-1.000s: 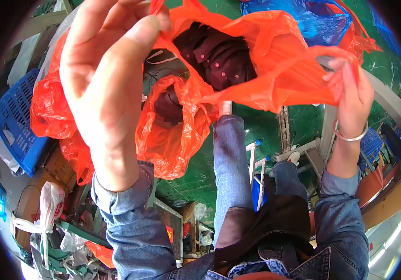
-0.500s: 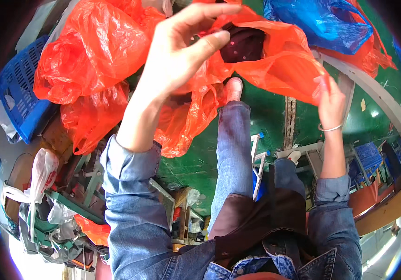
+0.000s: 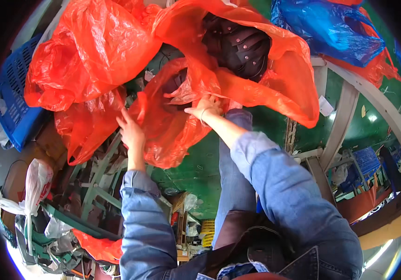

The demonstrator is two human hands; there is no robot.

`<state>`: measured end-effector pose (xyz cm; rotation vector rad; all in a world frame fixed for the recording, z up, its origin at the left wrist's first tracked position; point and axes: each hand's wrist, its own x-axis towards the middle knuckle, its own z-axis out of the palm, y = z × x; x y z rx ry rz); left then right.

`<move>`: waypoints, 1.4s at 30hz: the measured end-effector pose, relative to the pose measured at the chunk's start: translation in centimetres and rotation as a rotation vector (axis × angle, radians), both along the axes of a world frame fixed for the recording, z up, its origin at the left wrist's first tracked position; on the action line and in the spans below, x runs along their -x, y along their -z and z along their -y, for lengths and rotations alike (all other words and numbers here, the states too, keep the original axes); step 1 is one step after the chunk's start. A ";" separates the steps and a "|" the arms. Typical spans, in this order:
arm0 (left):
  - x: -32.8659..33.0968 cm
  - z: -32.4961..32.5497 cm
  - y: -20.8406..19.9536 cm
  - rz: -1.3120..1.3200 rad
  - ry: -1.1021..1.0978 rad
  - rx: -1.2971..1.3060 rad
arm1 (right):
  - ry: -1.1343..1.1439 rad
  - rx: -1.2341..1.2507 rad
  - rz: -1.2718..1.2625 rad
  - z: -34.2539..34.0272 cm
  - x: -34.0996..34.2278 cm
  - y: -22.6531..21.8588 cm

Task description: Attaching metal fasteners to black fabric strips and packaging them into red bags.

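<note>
A large red plastic bag [image 3: 284, 88] gapes at the top middle, and dark strap-like pieces with small metal studs [image 3: 243, 49] lie inside it. Below and left of it hangs a second red bag [image 3: 168, 140], its mouth partly open on something dark. My right hand [image 3: 210, 108] reaches across to where the two bags meet, thumb out and fingers apart against the red plastic. Beside the lower bag's left edge is my left hand [image 3: 133, 135], its fingers spread and nothing in them.
Another bulging red bag [image 3: 93, 51] fills the upper left, next to a blue plastic basket [image 3: 14, 93]. A blue bag [image 3: 331, 32] lies at the upper right above a curved grey frame [image 3: 373, 93]. A white tied bag [image 3: 37, 182] hangs at lower left.
My right hand has let go of the studded pieces' bag at its right rim and come left and down. My left hand has dropped to the lower bag's left side. More studded pieces show.
</note>
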<state>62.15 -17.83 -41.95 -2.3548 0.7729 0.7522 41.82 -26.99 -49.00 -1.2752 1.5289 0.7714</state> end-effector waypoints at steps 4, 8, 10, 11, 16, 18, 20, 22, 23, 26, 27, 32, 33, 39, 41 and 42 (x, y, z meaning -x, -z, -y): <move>-3.6 -6.6 0.2 -0.148 -0.210 0.363 | 0.006 -0.027 0.079 -2.4 1.0 4.6; -0.3 -6.8 -4.6 -0.278 -0.515 0.580 | -0.044 -0.046 0.378 -5.1 5.5 2.2; 0.3 -8.4 -5.0 -0.298 -0.482 0.687 | 0.149 0.327 0.440 -6.3 5.7 3.1; 0.7 -8.3 -5.2 -0.317 -0.502 0.708 | 0.053 0.422 0.330 -5.3 5.0 3.8; 1.9 -6.8 -6.0 -0.296 -0.546 0.761 | -0.356 0.062 -0.024 -0.6 -1.0 4.2; 3.1 -4.1 -6.7 -0.358 -0.576 0.770 | -0.291 0.043 0.018 0.6 2.4 7.2; 2.4 -4.5 -6.9 -0.338 -0.621 0.782 | -0.172 -0.031 0.124 0.6 6.0 9.0; 1.9 -4.6 -8.6 -0.284 -0.676 0.763 | -0.277 0.036 0.337 -2.6 7.8 6.0; 1.0 -5.3 -9.4 -0.234 -0.713 0.847 | -0.244 -0.073 0.441 -3.8 7.4 2.4; -1.2 -4.8 -9.1 -0.180 -0.563 0.855 | -0.256 -0.255 0.492 -6.3 9.6 -1.7; -0.8 -3.3 -8.3 -0.223 -0.611 0.944 | -0.305 -0.229 0.522 -6.7 10.6 -1.9; 1.3 5.4 -5.2 -0.386 -0.235 0.966 | -0.053 -0.254 0.348 -6.5 17.0 2.1; 1.7 6.5 -4.3 -0.358 -0.135 0.926 | -0.093 -0.244 0.259 -5.6 17.3 1.9; 0.8 9.3 1.1 -0.311 0.154 0.859 | -0.307 -0.172 -0.104 -2.0 18.0 1.3; 2.3 9.5 1.2 -0.351 0.124 0.863 | -0.298 -0.093 -0.187 -0.7 19.1 1.3; 4.2 9.7 0.6 -0.112 0.346 0.836 | -0.293 -0.068 -0.191 -0.6 19.6 0.7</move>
